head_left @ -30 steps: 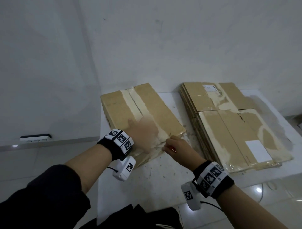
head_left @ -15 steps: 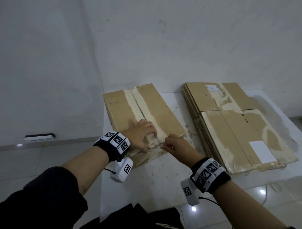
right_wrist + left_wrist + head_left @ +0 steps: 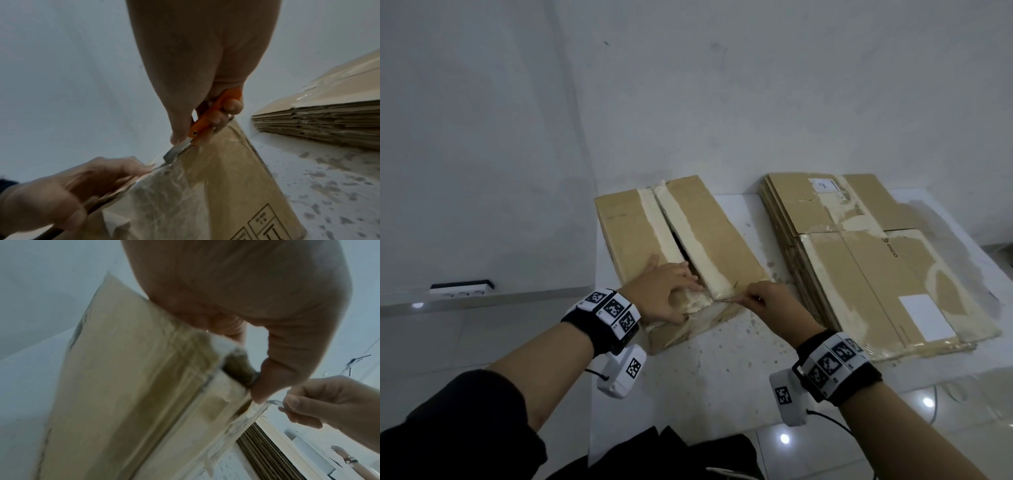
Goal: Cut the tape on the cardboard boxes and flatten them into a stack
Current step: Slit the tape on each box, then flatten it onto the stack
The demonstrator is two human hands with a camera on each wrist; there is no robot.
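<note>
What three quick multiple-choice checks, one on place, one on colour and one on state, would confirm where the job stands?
1. The flattened stack lies where relative to the box being cut?
A. On its right
B. On its left
C. On top of it

2. The cutter handle in the right hand is:
A. Blue
B. Orange
C. Black

3. The box's top seam is:
A. Fully taped shut
B. Parted, with a dark gap
C. Hidden by a label

Answers:
1 A, the head view shows the stack on the right.
2 B, the right wrist view shows an orange handle.
3 B, the flaps gape beside the left hand.
</note>
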